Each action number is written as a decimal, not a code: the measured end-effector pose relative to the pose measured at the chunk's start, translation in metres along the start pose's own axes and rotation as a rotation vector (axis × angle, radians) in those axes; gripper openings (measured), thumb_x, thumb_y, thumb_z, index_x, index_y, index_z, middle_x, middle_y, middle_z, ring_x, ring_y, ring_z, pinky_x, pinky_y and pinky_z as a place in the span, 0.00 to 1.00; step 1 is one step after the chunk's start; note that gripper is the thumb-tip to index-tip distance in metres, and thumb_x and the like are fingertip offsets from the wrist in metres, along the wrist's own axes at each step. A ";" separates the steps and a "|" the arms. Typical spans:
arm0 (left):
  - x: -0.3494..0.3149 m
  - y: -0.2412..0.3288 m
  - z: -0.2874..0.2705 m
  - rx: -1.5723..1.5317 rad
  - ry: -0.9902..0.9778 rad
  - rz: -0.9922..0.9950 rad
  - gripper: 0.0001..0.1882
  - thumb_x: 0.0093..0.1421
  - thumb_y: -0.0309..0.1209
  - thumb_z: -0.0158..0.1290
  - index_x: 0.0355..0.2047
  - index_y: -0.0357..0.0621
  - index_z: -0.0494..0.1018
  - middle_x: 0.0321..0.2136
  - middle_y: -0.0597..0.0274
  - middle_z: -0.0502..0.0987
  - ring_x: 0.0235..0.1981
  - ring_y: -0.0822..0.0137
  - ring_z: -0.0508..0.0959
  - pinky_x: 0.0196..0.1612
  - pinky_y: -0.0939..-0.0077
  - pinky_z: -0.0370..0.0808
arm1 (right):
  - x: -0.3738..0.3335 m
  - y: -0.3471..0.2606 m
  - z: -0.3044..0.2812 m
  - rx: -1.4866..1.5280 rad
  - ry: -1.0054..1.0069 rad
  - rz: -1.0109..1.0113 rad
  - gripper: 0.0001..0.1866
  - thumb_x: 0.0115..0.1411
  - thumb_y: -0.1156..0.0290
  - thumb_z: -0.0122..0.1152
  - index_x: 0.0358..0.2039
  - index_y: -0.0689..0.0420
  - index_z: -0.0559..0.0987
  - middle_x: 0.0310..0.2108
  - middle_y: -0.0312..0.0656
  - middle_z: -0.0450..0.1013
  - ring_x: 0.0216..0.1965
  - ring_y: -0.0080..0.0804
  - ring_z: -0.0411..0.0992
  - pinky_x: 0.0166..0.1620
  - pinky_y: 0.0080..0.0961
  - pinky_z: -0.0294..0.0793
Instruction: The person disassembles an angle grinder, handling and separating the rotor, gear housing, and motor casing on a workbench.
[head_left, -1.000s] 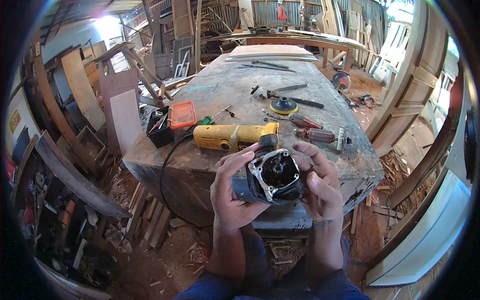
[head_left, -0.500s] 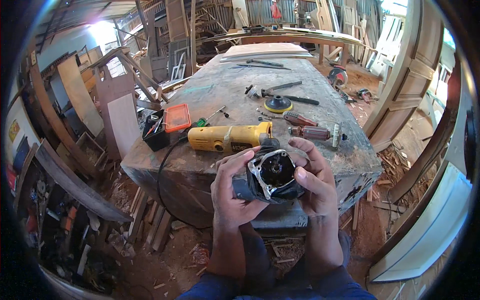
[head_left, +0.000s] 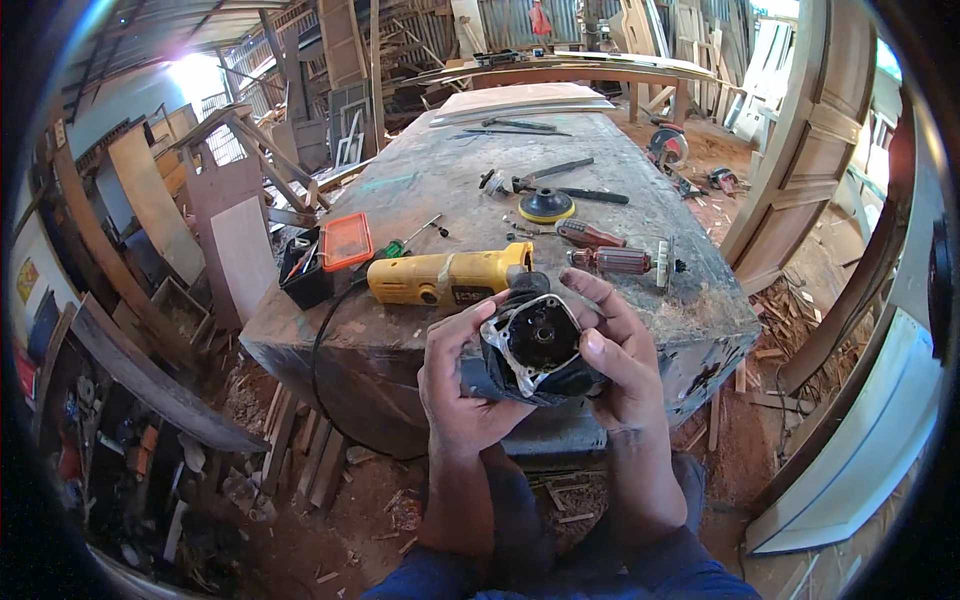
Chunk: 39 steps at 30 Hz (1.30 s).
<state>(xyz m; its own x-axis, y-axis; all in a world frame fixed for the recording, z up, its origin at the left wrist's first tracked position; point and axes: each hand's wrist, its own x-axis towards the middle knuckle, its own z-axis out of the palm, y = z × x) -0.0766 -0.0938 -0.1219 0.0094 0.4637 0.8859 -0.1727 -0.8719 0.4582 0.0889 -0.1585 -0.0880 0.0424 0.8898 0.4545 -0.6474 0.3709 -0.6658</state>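
Observation:
Between my two hands is a gear housing [head_left: 535,345] from a power tool, with a bare metal rim, a dark greasy cavity and a black outer cover. My left hand [head_left: 462,375] is closed around its left side. On the right side, my right hand [head_left: 625,350] grips it with the thumb against the rim. The cavity faces up toward me, at the table's near edge. Just behind the housing lies the yellow power tool body [head_left: 445,275] with a black cord. To its right rests a motor armature [head_left: 625,262] with copper windings and a white fan.
On the worn table [head_left: 400,205] are a red-handled screwdriver [head_left: 590,234], a yellow-edged backing pad [head_left: 547,206], pliers [head_left: 590,193], a green-handled screwdriver [head_left: 395,247] and a black box [head_left: 303,272] with an orange lid [head_left: 346,240]. A wooden door [head_left: 815,140] stands at right.
The housing has turned slightly in my hands, its open cavity tilting more toward me. Both hands keep their hold, and the whole view has shifted a little.

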 end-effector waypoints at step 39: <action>0.000 -0.003 -0.008 0.075 0.072 -0.104 0.50 0.48 0.40 0.82 0.64 0.35 0.65 0.61 0.44 0.76 0.62 0.53 0.78 0.69 0.53 0.74 | 0.012 0.016 -0.010 -0.014 -0.100 -0.023 0.32 0.69 0.71 0.71 0.68 0.63 0.67 0.55 0.45 0.78 0.56 0.28 0.75 0.58 0.29 0.79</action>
<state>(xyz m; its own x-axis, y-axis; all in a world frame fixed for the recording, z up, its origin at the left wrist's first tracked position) -0.0836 -0.0900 -0.1241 -0.0474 0.5598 0.8273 -0.1004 -0.8267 0.5536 0.0865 -0.1387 -0.0992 -0.0199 0.8503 0.5259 -0.6365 0.3949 -0.6625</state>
